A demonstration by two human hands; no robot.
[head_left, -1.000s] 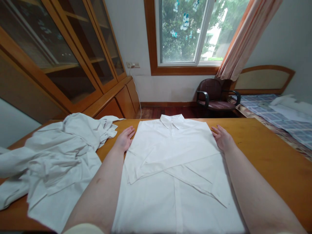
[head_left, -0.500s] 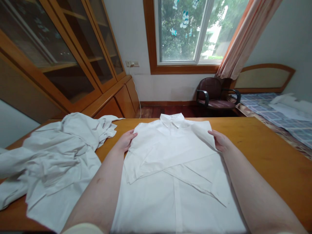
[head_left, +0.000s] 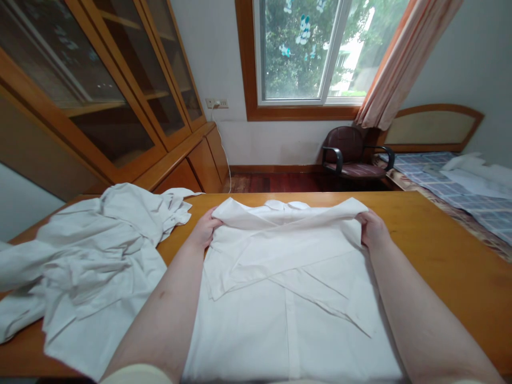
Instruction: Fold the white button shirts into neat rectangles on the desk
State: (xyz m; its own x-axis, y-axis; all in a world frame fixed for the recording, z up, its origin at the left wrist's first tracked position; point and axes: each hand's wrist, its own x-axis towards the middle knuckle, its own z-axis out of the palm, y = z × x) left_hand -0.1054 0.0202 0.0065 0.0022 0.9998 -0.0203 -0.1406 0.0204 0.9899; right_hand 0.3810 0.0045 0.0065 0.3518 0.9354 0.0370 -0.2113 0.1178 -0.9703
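Note:
A white collared shirt [head_left: 288,309] lies front side up on the wooden table [head_left: 448,288], its sleeves crossed over the chest. My left hand [head_left: 207,228] grips the shirt's left shoulder edge, fingers closed on the cloth. At the opposite shoulder my right hand [head_left: 373,228] is closed on the fabric in the same way. Between the two hands the shoulder part is lifted and bends over toward me. The collar [head_left: 286,205] shows only in part behind this raised fold.
A crumpled white garment [head_left: 100,256] covers the table's left side. Beyond the table stand a glass-fronted wooden cabinet [head_left: 152,96] at left, a dark red armchair [head_left: 352,154] under the window, and a bed [head_left: 452,176] at right.
Both hands have drawn the shoulder edges up and bent them toward me. The collar, fully visible before, is now mostly behind the fold. The crumpled garment has not moved.

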